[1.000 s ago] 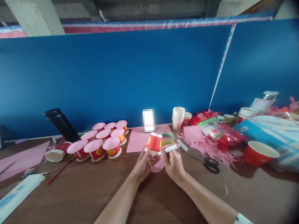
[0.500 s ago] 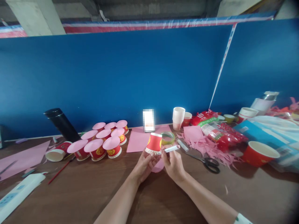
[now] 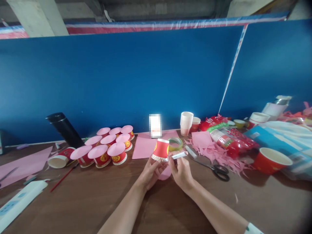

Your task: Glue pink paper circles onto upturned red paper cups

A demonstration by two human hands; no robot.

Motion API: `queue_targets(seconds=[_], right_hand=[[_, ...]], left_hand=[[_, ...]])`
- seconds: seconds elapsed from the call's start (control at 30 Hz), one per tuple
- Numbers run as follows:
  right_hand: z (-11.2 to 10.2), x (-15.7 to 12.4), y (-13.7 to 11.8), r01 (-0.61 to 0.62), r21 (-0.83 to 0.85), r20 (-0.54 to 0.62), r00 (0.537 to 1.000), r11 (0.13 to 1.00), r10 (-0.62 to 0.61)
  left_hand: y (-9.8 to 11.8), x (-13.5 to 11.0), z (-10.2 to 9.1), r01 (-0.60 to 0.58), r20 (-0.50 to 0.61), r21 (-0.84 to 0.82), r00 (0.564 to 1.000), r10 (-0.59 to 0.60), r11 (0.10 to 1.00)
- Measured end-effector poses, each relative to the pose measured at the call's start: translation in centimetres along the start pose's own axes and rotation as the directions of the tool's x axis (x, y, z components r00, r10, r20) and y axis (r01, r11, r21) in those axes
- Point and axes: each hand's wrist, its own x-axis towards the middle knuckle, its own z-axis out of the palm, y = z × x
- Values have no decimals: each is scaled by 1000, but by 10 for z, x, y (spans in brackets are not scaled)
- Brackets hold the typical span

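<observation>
Near the middle of the table, a red paper cup [image 3: 161, 148] with gold print and a white patterned rim is upside down. My left hand [image 3: 151, 174] is closed around its lower rim. In my right hand [image 3: 180, 174] a white marker pen [image 3: 178, 155] is gripped, its tip end pointing left at the cup's rim. Whether the tip touches the cup I cannot tell. A pink paper circle [image 3: 165, 173] lies below and between my hands, partly hidden by them. Just behind the cup is a roll of tape [image 3: 175, 148].
Several red cups topped with pink discs [image 3: 97, 151] stand at left, beside a black flask [image 3: 64, 130]. Scissors [image 3: 220, 172], shredded pink paper [image 3: 219, 154], a bag of red cups [image 3: 226, 138] and an orange-red cup [image 3: 272, 161] lie right. A power strip [image 3: 21, 201] is front left.
</observation>
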Motion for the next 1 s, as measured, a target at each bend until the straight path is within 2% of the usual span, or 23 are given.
queue_targets(seconds=[0.47, 1.0], right_hand=[[-1, 0, 0, -22, 5, 11, 1000, 1000, 22], [-2, 2, 0, -23, -7, -41, 999, 1000, 23]], left_hand=[[-1, 0, 0, -9, -25, 2, 1000, 9, 1000], [0, -1, 0, 17, -14, 6, 1000, -17, 1000]])
